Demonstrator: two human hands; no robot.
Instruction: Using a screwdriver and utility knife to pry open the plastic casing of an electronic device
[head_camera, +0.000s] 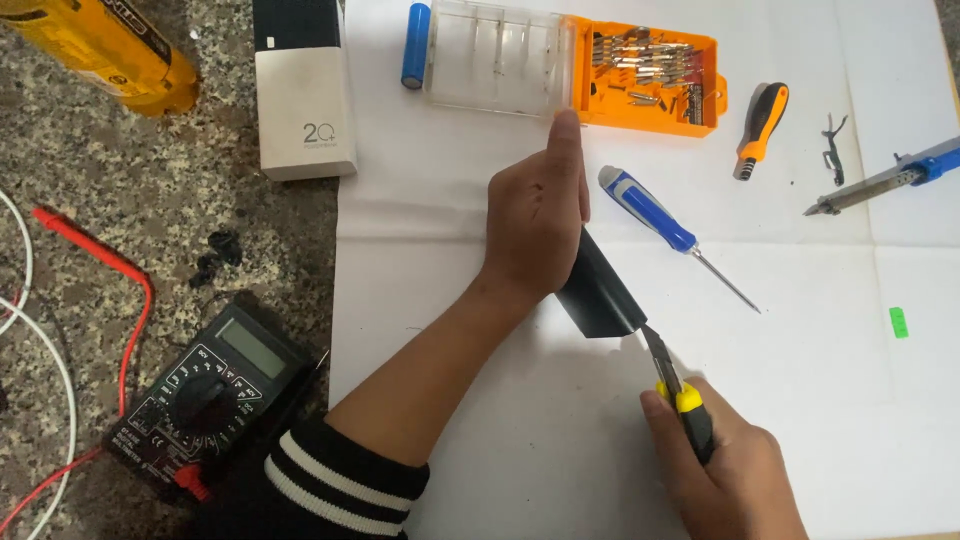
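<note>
The left hand (535, 225) presses a black case (600, 290) steady on the white paper (500, 400) mid-worktop, while the right hand (725, 470), closed around a knife (680, 390), sets its blade at the case's near edge.

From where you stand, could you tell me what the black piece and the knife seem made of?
Black piece: smooth, slightly glossy, probably plastic; soft sheen on its face. Knife: thin grey blade, likely metal; yellow-and-black handle looks plastic.

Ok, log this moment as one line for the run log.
left hand: holds black flat piece on white paper | right hand: grips utility knife, blade at piece's lower edge | nearby: blue screwdriver
</note>
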